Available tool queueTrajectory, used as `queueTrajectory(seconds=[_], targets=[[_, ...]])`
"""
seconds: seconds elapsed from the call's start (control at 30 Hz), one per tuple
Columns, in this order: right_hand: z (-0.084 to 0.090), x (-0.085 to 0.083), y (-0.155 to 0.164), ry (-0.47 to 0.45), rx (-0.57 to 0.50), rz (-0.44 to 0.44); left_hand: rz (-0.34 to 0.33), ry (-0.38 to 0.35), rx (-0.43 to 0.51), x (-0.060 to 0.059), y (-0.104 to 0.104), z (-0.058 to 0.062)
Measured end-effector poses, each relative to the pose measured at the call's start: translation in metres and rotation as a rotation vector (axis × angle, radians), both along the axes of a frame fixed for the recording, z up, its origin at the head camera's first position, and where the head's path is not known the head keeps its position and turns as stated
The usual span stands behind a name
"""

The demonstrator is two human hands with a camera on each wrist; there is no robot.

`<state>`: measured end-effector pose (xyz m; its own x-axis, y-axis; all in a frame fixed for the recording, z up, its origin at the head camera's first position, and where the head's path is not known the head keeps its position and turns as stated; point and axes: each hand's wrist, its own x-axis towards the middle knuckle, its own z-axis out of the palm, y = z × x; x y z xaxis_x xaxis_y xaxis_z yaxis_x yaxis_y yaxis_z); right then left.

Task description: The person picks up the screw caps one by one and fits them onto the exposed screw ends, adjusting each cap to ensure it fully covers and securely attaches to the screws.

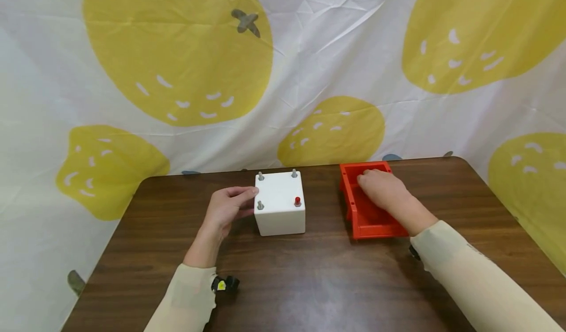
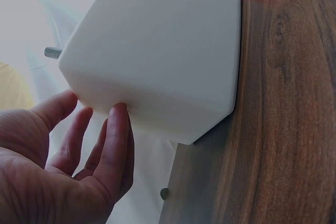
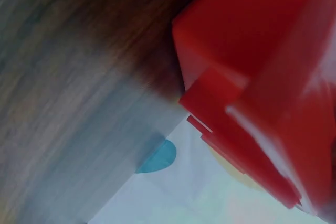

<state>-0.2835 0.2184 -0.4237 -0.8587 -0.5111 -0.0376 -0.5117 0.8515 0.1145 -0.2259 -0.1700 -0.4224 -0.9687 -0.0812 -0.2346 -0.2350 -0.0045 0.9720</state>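
A white cube block stands on the brown table. Three grey threaded studs rise from its top, and a red cap sits on the front right corner. My left hand rests against the block's left side, fingers fairly straight; the left wrist view shows the fingertips touching the white block. A red plastic bin lies to the right. My right hand reaches into it, fingers curled downward; what they hold is hidden. The right wrist view shows only the blurred red bin.
A white cloth with yellow fruit prints hangs behind the table. The table's far edge runs just behind the block and the bin. A small dark clip sits at my left sleeve. Bare wood lies in front of both objects.
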Motion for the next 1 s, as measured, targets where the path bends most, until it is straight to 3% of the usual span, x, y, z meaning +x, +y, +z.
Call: queueTrajectory(seconds=[0.47,1.0], targets=[[-0.006,-0.004,-0.0005,-0.049,-0.026,-0.031,0.003,-0.009,-0.008,-0.0009,0.0013,-0.001],[-0.0093,-0.0033,-0.0031,0.024,0.016,0.012,-0.003,-0.005,-0.004,0.0006,0.002,0.0004]])
